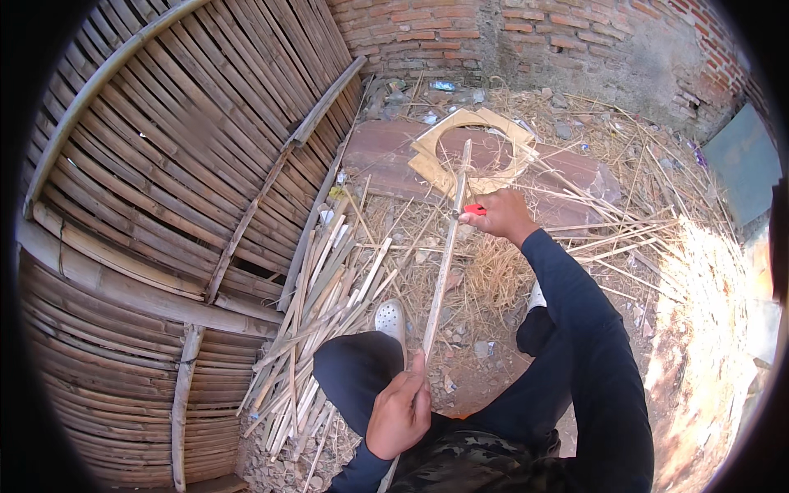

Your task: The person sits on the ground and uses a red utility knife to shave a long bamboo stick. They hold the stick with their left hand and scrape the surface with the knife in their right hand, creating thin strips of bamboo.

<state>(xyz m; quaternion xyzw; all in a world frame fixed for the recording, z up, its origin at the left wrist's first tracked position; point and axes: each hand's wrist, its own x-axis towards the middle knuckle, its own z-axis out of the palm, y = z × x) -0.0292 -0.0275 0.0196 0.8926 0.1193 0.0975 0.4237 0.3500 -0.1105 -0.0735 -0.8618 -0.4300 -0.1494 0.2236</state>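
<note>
A long, pale bamboo strip [444, 275] runs from my lap up and away, its far tip over a flat wooden ring. My left hand [400, 413] is closed round the near part of the strip, with the thumb lying along it. Farther up, my right hand [503, 215] is closed on a small red-handled tool [474, 209], held against the strip. The tool's working end is mostly hidden, so its exact kind does not show. Both forearms are in dark sleeves.
Loose bamboo strips [316, 308] lie piled left of my left shoe [390, 319]. The wooden ring [427, 158] rests on a brown sheet [374, 152]. A slatted bamboo wall [164, 164] stands at left, a brick wall [419, 37] behind. Shavings [497, 279] litter the ground.
</note>
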